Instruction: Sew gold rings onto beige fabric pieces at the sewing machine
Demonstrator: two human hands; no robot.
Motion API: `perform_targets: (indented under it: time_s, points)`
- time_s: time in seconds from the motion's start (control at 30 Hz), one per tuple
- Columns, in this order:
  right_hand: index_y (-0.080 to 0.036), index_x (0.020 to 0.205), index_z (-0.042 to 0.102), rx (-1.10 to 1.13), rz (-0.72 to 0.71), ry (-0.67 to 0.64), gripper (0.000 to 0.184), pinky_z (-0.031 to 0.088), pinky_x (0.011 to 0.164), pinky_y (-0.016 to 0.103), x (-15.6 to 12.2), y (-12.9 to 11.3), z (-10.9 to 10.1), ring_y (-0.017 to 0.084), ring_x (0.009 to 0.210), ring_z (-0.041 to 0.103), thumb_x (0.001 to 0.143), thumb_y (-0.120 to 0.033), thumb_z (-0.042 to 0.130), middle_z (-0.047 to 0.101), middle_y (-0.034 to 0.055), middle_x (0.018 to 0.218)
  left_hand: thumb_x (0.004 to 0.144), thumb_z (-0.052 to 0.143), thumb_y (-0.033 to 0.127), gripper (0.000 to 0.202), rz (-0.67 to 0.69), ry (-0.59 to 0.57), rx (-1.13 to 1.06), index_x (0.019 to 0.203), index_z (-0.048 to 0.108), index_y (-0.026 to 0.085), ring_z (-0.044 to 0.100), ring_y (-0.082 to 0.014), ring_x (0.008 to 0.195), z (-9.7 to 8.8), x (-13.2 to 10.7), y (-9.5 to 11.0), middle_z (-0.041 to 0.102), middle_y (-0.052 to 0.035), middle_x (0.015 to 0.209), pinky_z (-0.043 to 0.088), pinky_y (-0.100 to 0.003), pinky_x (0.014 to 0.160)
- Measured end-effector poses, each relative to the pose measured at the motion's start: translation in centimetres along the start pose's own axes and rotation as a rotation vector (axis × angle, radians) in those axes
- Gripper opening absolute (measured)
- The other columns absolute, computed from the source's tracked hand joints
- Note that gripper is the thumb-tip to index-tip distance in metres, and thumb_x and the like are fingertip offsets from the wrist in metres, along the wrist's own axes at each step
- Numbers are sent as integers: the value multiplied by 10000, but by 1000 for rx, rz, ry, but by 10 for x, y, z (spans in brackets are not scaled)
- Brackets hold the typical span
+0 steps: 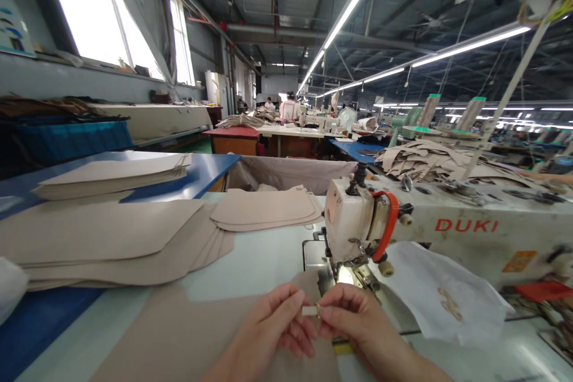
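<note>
A small, light beige strip [308,311] with a gold-coloured metal fitting at its right end is held between my two hands, in front of the sewing machine [347,221]. My left hand [280,317] pinches the strip's left end between thumb and finger, the other fingers loosely curled. The fitting end sits between the thumb and fingertips of my right hand [358,317]. Below both hands lies a large taupe panel [192,334] on the pale machine table, reaching towards the needle area. A lit lamp glows beside the needle, just beyond my right hand.
To the right, a white cloth [443,292] carries several gold-coloured metal fittings [449,304]. Stacked taupe panels [111,233] lie at the left, partly on a blue table [215,167]. More panels [264,208] lie behind the table's middle. Thread cones [470,113] stand behind the machine.
</note>
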State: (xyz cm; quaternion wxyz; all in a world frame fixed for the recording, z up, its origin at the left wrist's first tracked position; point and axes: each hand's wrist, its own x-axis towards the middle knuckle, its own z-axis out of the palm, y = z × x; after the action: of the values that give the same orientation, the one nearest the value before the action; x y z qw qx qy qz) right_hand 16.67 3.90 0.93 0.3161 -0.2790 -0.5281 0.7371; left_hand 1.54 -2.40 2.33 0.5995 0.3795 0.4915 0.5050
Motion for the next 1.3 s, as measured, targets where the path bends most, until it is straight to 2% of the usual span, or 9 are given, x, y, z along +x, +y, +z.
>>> perform_targets:
  time_s: [0.13, 0.3, 0.47, 0.7, 0.8, 0.9, 1.1, 1.17, 1.3]
  points:
    - [-143, 664, 624, 118, 40, 38, 329, 422, 520, 187, 1, 0, 5, 80, 509, 567, 535, -357, 838, 640, -13, 573, 525, 744, 604, 542, -83, -25, -118, 761, 531, 164, 609, -126, 434, -5, 4, -4, 656, 0, 576, 425, -195, 428]
    - [-133, 662, 628, 203, 47, 19, 311, 398, 506, 174, 1, -4, 11, 68, 489, 550, 546, -334, 836, 638, -8, 551, 565, 754, 559, 513, -116, -11, -203, 815, 567, 153, 627, -143, 472, -7, 2, -4, 673, -27, 614, 458, -213, 453]
    - [-120, 663, 630, 218, 43, -5, 311, 411, 514, 181, -3, -6, 13, 86, 514, 581, 541, -319, 836, 665, 26, 587, 476, 841, 435, 493, -140, -19, -138, 762, 548, 159, 603, -118, 466, -3, -2, 4, 657, -8, 561, 450, -194, 475]
    - [-131, 684, 610, 125, 33, -48, 354, 448, 555, 226, -3, -1, 13, 120, 541, 608, 526, -360, 830, 665, 25, 606, 546, 745, 303, 304, -127, 59, 31, 629, 481, 177, 545, -103, 428, -1, 0, 4, 611, 15, 494, 390, -189, 444]
    - [-148, 726, 603, 3, -71, -73, 308, 439, 576, 235, -6, -3, 15, 123, 574, 592, 615, -382, 769, 631, 0, 606, 529, 672, 247, 214, -68, 85, 133, 573, 473, 181, 495, -98, 432, -3, 5, 1, 582, 27, 475, 372, -200, 448]
    - [-163, 815, 613, -208, -222, -38, 263, 420, 595, 225, -9, -3, 18, 116, 616, 554, 623, -274, 755, 598, -20, 656, 491, 612, 216, 138, 71, 143, 218, 516, 483, 176, 466, -100, 471, -6, 8, -2, 523, 48, 467, 363, -210, 479]
    - [-177, 762, 590, -488, -370, 14, 130, 406, 585, 208, -13, -2, 14, 113, 634, 523, 682, -182, 692, 557, -24, 688, 556, 557, 221, 56, 215, 167, 413, 572, 547, 168, 495, -136, 590, -8, 1, 0, 534, 27, 572, 378, -232, 564]
    - [-185, 745, 591, -600, -474, 18, 54, 420, 643, 217, -15, -4, 13, 122, 693, 544, 738, -143, 624, 573, -9, 732, 568, 553, 218, 50, 233, 165, 420, 582, 549, 170, 506, -143, 625, -6, -2, 2, 544, 21, 600, 389, -235, 594]
    - [-192, 812, 587, -713, -644, 14, 96, 419, 813, 257, -20, -10, 13, 158, 902, 555, 758, -112, 585, 594, 41, 923, 580, 557, 200, 35, 254, 151, 376, 583, 535, 173, 509, -136, 648, -2, -6, 6, 551, 22, 627, 403, -226, 627]
